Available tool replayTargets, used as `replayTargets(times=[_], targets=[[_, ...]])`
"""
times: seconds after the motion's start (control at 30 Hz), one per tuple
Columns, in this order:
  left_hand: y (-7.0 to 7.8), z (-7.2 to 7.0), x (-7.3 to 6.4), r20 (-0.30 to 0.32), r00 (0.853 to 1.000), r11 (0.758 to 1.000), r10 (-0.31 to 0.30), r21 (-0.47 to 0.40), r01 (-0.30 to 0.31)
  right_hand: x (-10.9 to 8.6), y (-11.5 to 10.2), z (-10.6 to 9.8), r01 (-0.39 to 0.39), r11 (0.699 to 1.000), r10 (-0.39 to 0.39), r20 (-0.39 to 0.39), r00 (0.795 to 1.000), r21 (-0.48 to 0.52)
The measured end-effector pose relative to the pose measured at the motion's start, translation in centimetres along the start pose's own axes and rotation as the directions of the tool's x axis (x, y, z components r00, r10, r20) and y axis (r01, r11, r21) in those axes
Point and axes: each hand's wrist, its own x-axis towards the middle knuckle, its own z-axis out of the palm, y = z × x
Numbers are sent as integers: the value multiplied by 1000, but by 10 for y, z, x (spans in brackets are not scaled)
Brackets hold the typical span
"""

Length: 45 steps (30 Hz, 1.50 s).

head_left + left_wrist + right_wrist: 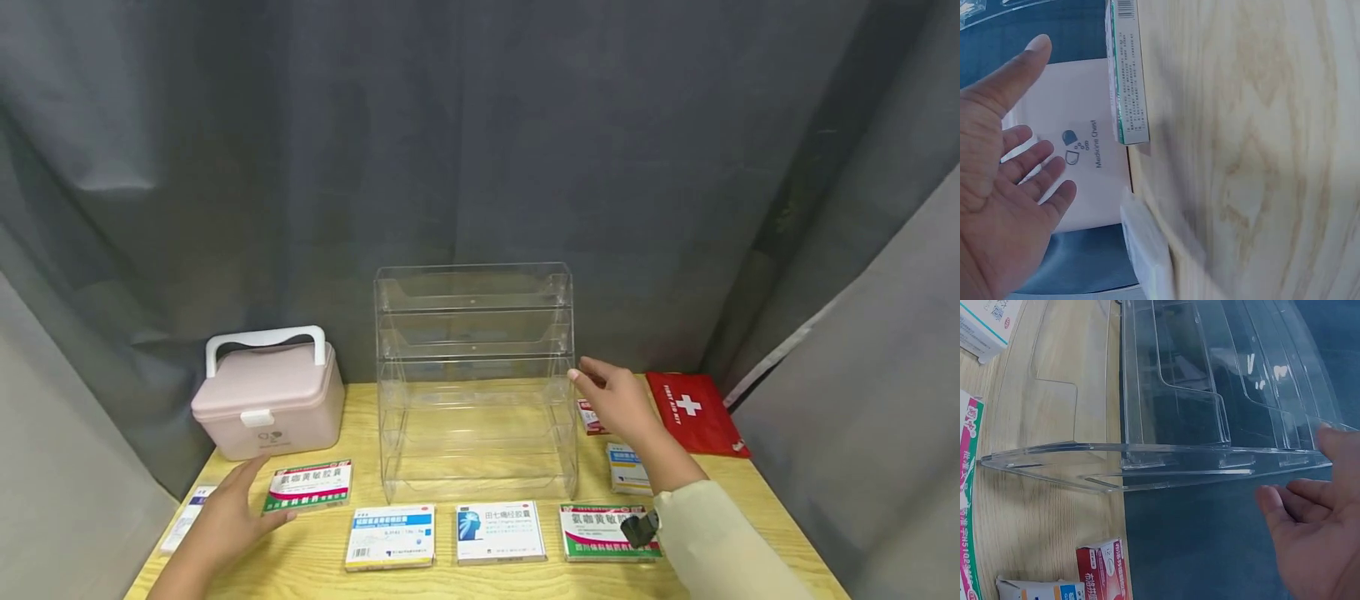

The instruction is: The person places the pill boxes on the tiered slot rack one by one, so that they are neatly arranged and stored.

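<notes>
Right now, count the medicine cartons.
7: white carton left of the left hand, green carton to its right, two blue-and-white cartons before the rack, another green carton front right, smaller blue carton and red carton right of the rack. More may be hidden.

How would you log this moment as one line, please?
left hand: holds nothing, near pink medicine chest | right hand: beside transparent rack, contact unclear | transparent rack: upright | medicine boxes: on table
</notes>
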Motion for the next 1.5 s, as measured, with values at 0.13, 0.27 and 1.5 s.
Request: replayTargets(times=[0.13, 0.27, 1.5], targets=[[-4, 4, 8, 11, 1000, 1000, 5, -25, -4, 4, -1, -1, -16, 999, 16, -5, 1000, 42], [-5, 10, 17, 39, 999, 999, 12, -42, -10, 5, -1, -2, -39, 997, 40, -6, 999, 61], [-49, 20, 50, 241, 969, 986, -53, -140, 89, 18, -6, 14, -153, 983, 153, 11, 988, 103]])
